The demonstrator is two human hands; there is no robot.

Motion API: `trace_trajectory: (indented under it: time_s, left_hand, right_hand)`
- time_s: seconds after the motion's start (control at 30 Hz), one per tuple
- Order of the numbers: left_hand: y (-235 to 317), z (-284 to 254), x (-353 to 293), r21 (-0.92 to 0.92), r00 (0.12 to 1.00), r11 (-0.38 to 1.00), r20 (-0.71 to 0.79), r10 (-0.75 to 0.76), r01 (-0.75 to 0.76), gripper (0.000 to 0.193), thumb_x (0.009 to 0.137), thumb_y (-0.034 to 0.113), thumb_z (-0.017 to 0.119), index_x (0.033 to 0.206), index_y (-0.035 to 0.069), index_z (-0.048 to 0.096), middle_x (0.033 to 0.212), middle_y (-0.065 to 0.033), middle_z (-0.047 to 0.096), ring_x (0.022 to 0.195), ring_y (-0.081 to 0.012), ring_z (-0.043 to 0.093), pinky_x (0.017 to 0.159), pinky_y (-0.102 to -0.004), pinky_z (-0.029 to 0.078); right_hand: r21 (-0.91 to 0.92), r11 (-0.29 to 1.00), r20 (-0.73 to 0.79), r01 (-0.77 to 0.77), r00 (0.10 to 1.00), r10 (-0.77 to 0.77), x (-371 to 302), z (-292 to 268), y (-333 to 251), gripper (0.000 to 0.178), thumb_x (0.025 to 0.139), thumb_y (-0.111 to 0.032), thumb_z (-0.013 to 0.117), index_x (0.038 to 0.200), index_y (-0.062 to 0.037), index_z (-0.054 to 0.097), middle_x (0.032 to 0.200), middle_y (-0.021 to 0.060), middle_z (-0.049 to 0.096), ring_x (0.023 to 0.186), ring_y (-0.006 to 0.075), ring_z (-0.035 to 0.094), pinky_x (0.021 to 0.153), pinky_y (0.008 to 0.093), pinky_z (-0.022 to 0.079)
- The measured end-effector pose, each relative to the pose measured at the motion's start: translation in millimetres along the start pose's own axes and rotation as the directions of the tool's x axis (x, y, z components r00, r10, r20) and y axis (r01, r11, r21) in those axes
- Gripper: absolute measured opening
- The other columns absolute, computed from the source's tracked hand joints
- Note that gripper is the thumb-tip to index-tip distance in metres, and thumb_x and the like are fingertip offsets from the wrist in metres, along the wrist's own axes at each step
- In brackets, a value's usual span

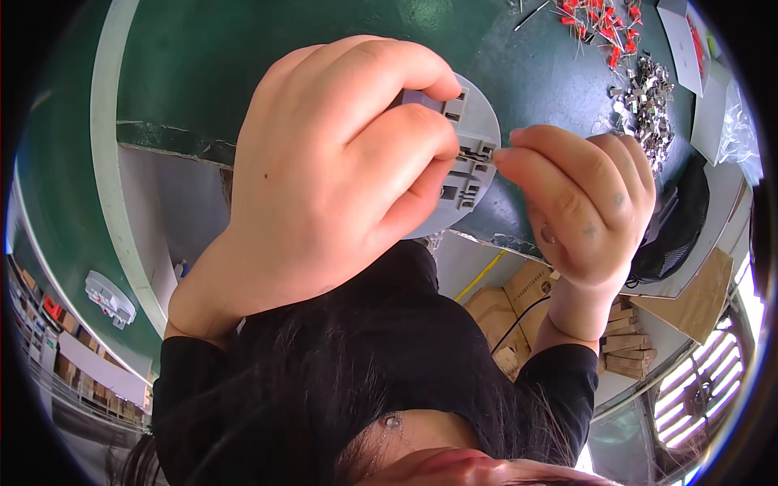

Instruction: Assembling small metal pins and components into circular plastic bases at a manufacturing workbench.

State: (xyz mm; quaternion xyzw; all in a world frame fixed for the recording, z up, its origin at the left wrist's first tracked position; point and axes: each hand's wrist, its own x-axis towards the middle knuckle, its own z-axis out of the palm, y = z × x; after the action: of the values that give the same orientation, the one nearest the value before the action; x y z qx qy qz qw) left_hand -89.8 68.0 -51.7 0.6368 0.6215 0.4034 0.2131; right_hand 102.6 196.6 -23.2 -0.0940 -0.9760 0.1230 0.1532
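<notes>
While the left hand [348,154] curls over a round light-grey plastic base [483,101], its fingers bunched and bent inward, the right hand [587,202] comes up to that base from the other side, fingers folded, foremost tips at the rim. Base sits between both hands, at the near edge of the green worktable [186,65]; left hand covers much of it. Molded slots and raised ribs show on the uncovered part, plus a small brass-coloured metal piece [468,152] in the gap between the two hands' fingertips. Left fingertips mostly hidden, so cannot tell whether they pinch that piece or only steady the base. Right fingertips are drawn close together near the piece; cannot tell if anything is caught between them.

Far right on the table: loose pile of red components with wire leads [608,24], and just nearer, a heap of small silvery metal clips [650,101]. Beside the heap, a clear plastic bag [736,130]; nearer the body, a black mesh item [677,231], partly behind the right hand. Left side, well apart from the hands: a light-grey molded part [109,300] on a green surface. Below table level: cardboard boxes [519,300].
</notes>
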Motion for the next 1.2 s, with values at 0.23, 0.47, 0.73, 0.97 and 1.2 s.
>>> trace_trajectory:
  time_s: [0.23, 0.47, 0.73, 0.97, 1.2]
  left_hand:
    - [0, 0, 2, 0.002, 1.0, 1.0, -0.004, 0.012, -0.012, 0.026, 0.063, -0.01, 0.076, 0.084, 0.002, 0.067, 0.111, -0.0121, 0.064, 0.106, -0.0317, 0.064, 0.086, -0.0373, 0.055]
    - [-1, 1, 6, -0.022, 1.0, 1.0, -0.004, 0.01, -0.01, 0.024, 0.066, -0.01, 0.076, 0.085, 0.002, 0.067, 0.112, -0.0125, 0.064, 0.108, -0.0316, 0.064, 0.087, -0.0365, 0.055]
    - [0, 2, 33, -0.027, 0.992, 1.0, 0.126, -0.005, 0.008, 0.02, 0.076, -0.01, 0.074, 0.091, 0.001, 0.067, 0.12, -0.0149, 0.061, 0.115, -0.0322, 0.063, 0.089, -0.036, 0.056]
    - [4, 14, 19, -0.095, 0.99, 0.99, 0.101, -0.099, 0.108, 0.019, 0.079, -0.01, 0.071, 0.093, 0.001, 0.067, 0.123, -0.0155, 0.059, 0.117, -0.0317, 0.062, 0.088, -0.0345, 0.057]
    - [0, 13, 17, -0.073, 0.997, 0.997, 0.064, -0.03, 0.034, 0.018, 0.078, -0.01, 0.073, 0.091, 0.001, 0.068, 0.122, -0.0148, 0.061, 0.116, -0.0295, 0.063, 0.086, -0.0338, 0.057]
  right_hand:
    - [-0.234, 0.962, 0.118, -0.144, 0.978, 0.175, 14, -11, -33, 0.027, 0.066, -0.009, 0.076, 0.093, -0.0149, 0.071, 0.09, 0.0006, 0.068, 0.064, 0.0149, 0.059, 0.056, 0.0298, 0.042]
    - [-0.372, 0.907, 0.32, -0.199, 0.889, 0.326, 27, -21, -57, 0.031, 0.071, -0.006, 0.075, 0.1, -0.0147, 0.073, 0.09, 0.0011, 0.068, 0.067, 0.0135, 0.062, 0.057, 0.0294, 0.043]
    - [0.106, 0.659, -0.072, -0.744, 0.656, 0.752, -41, -43, -22, 0.022, 0.081, 0.004, 0.074, 0.101, -0.0044, 0.075, 0.097, 0.0031, 0.07, 0.07, 0.0085, 0.061, 0.059, 0.0226, 0.043]
    - [-0.037, 0.577, -0.175, -0.816, 0.573, 0.8, -85, -23, -4, 0.017, 0.085, 0.005, 0.073, 0.101, -0.001, 0.074, 0.088, 0.0017, 0.07, 0.065, 0.0033, 0.052, 0.057, 0.0191, 0.038]
    - [0.352, 0.6, -0.096, -0.718, 0.61, 0.786, -50, -17, -38, 0.018, 0.081, 0.007, 0.075, 0.098, 0.0007, 0.071, 0.088, 0.0028, 0.072, 0.058, -0.0014, 0.04, 0.053, 0.0167, 0.027]
